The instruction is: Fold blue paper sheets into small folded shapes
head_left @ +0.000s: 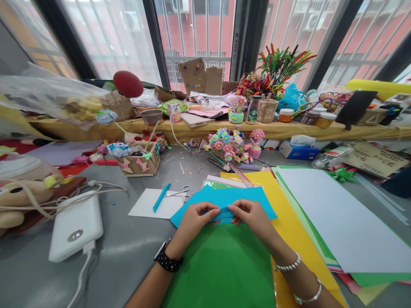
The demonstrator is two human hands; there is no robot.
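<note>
A blue sheet of paper [224, 199] lies folded on the grey table, over a green sheet [221, 265] and a yellow sheet [285, 218]. My left hand [194, 220], with a black watch on its wrist, pinches the near fold of the blue paper from the left. From the right, my right hand [252, 216], with silver bracelets on its wrist, pinches the same fold. The fingertips of both hands nearly meet at the middle of the fold.
Scissors [180, 193] and a blue pen [161, 197] lie on a white sheet [150, 207] to the left. A white power bank [75, 226] sits further left. A large white sheet [337, 218] lies right. Paper flowers [229, 145], a basket [139, 162] and craft clutter fill the back.
</note>
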